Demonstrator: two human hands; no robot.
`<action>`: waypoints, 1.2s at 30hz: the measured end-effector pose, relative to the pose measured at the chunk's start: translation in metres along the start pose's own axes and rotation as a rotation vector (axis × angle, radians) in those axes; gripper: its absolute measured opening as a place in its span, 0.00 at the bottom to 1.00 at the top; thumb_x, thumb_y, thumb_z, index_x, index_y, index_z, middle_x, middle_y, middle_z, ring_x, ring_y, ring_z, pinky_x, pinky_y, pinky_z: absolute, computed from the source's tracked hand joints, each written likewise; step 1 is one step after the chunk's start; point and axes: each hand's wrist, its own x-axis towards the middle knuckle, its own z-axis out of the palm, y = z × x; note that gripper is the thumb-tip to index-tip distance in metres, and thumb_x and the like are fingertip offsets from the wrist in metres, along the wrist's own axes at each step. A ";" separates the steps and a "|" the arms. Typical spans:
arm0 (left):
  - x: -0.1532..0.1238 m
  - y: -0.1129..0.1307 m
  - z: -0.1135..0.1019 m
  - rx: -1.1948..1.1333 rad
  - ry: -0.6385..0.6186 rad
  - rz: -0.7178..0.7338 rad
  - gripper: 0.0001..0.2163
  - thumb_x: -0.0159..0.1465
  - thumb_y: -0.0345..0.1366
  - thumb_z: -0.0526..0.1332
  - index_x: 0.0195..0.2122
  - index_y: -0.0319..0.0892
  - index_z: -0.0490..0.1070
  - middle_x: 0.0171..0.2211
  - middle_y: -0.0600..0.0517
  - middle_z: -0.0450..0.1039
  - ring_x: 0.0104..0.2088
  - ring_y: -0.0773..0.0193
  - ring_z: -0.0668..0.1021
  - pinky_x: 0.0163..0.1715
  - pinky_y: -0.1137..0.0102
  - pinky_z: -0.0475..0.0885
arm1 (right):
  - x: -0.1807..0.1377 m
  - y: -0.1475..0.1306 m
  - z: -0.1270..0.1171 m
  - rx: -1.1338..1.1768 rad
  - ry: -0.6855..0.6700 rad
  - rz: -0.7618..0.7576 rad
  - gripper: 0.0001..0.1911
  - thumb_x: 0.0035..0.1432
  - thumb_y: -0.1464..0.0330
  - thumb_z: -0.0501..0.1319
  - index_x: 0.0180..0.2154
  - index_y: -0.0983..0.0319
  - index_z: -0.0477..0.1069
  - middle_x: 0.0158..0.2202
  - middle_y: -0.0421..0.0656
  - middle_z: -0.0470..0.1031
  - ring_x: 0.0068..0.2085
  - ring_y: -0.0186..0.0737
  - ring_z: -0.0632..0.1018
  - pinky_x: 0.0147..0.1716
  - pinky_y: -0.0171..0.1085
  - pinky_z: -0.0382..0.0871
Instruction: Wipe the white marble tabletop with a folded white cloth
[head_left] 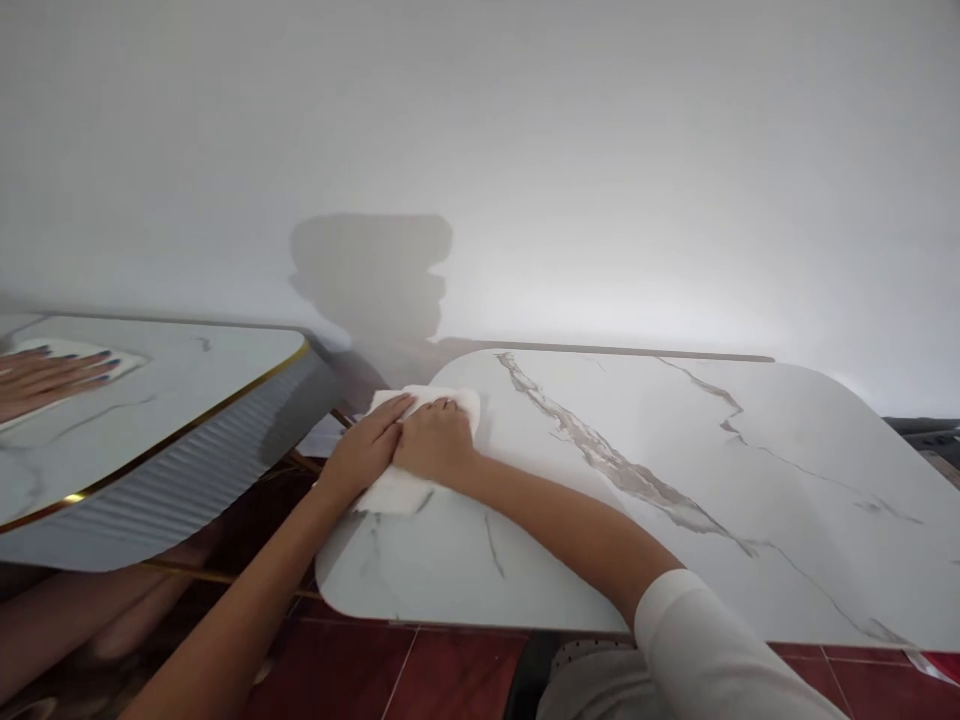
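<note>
A white cloth [397, 488] lies on the far left part of a white marble-look table [675, 500]. My left hand [367, 450] rests flat on the cloth with its fingers stretched forward. My right hand [435, 438] lies beside it on the same cloth, fingers bent down and pressing on it. Both hands touch each other over the cloth.
A second marble-look table [172, 400] with a gold rim and ribbed edge stands at the left. Another person's hand [52, 375] with dark blue nails lies flat on a white cloth there. Below is red tiled floor [420, 670]. A plain white wall [525, 150] rises behind.
</note>
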 end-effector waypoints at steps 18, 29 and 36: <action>0.143 0.038 0.068 0.144 0.048 0.089 0.22 0.63 0.32 0.44 0.55 0.36 0.68 0.59 0.42 0.69 0.59 0.56 0.71 0.60 0.63 0.65 | 0.082 0.134 0.027 -0.124 0.141 0.030 0.20 0.64 0.70 0.51 0.52 0.77 0.69 0.54 0.61 0.72 0.56 0.53 0.71 0.54 0.47 0.61; 0.163 0.083 0.092 0.114 0.031 0.227 0.20 0.65 0.32 0.44 0.52 0.34 0.69 0.56 0.40 0.71 0.60 0.54 0.70 0.61 0.60 0.63 | 0.063 0.181 0.003 -0.197 0.056 0.089 0.18 0.67 0.70 0.50 0.51 0.73 0.69 0.53 0.57 0.73 0.55 0.49 0.72 0.57 0.45 0.61; 0.131 0.081 0.081 0.084 -0.015 0.259 0.23 0.66 0.34 0.43 0.58 0.33 0.65 0.62 0.40 0.65 0.64 0.56 0.66 0.64 0.60 0.59 | 0.034 0.155 0.005 -0.196 0.072 0.117 0.24 0.68 0.69 0.48 0.59 0.79 0.62 0.62 0.62 0.65 0.62 0.54 0.65 0.62 0.48 0.54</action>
